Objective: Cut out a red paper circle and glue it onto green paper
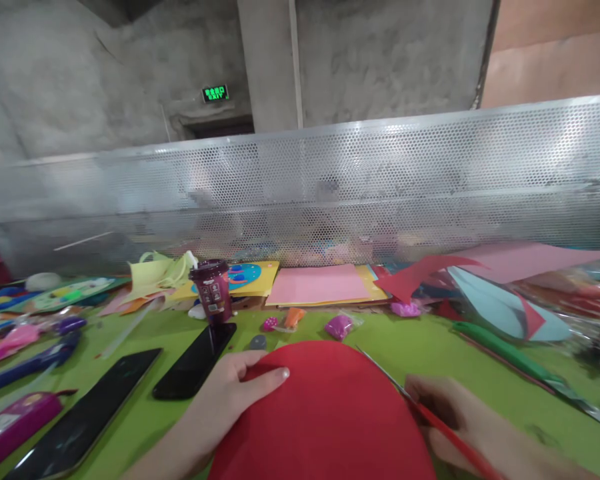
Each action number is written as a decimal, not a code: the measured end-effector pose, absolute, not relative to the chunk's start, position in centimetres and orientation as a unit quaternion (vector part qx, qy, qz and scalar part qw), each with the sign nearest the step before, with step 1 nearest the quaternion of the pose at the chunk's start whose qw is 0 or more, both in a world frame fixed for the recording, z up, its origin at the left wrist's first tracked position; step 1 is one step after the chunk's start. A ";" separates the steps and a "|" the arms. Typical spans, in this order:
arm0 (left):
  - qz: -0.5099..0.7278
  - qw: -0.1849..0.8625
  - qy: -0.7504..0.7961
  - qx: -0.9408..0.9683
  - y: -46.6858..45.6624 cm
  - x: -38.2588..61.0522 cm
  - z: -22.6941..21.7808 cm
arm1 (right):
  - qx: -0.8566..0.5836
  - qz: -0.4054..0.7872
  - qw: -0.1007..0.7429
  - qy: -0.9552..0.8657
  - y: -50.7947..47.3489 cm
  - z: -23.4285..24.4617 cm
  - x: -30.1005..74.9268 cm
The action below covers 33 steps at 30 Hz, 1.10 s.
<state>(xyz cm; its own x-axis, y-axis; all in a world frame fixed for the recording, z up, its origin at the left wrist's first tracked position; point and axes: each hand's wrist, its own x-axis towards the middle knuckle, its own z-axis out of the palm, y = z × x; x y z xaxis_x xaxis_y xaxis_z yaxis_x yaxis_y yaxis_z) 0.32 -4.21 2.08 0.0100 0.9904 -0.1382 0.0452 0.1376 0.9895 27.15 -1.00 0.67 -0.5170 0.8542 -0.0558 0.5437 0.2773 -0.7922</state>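
A rounded sheet of red paper [325,413] lies on the green table [415,350] right in front of me. My left hand [230,397] grips its left edge, thumb on top and fingers curled under. My right hand [460,420] is closed on red-handled scissors [405,393] at the sheet's right edge, the thin blade pointing up and left along the paper.
Two dark phones [195,360] [85,417] lie at left beside a purple cup [213,290]. Pink [317,285] and yellow paper, small clay lumps [338,326], a green pen [510,357] and craft tools crowd the table. A perforated metal screen [330,193] stands behind.
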 end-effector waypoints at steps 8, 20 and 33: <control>0.457 0.512 0.540 0.487 -4.2 0.2 1.9 | -0.448 0.408 0.206 -0.768 -1.3 0.8 27.1; 0.444 0.507 0.548 0.495 -4.2 0.3 2.1 | -0.447 0.420 0.200 -0.764 -1.1 0.8 27.1; 0.439 0.511 0.550 0.493 -4.2 0.3 2.1 | -0.455 0.375 0.243 -0.770 -1.2 -0.1 27.0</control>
<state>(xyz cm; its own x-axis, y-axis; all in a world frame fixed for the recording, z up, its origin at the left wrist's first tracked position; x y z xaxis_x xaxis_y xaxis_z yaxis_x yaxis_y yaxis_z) 0.28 -4.22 2.06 0.0088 0.9916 -0.1287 0.0938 0.1273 0.9874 26.96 -1.21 -0.12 -0.4681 0.8830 0.0335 0.5175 0.3046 -0.7996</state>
